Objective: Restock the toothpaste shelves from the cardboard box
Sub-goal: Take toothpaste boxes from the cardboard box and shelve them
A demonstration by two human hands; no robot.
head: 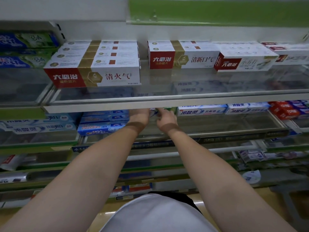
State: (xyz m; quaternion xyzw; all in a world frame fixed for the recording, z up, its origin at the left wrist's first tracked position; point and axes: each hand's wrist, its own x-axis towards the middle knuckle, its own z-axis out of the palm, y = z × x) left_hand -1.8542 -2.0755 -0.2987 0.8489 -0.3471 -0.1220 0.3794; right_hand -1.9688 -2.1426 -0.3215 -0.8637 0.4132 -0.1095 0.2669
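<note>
Two bare hands reach under the upper glass shelf (150,97) into the second shelf (217,124): left hand (139,115) and right hand (165,118) both touch one white-green toothpaste box (156,112), fingers mostly hidden, so grip cannot be told. Upper shelf: four stacked red-white boxes (93,71) reading 清火气, two reading 清新口气 (182,55). Store aisle, green-edged shelves; blue 冷酸灵 boxes (202,110) just right of the hands.

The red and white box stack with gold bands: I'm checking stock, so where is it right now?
In the head view, the red and white box stack sits left of centre on the upper shelf, beside blue-green boxes on its left.
</note>
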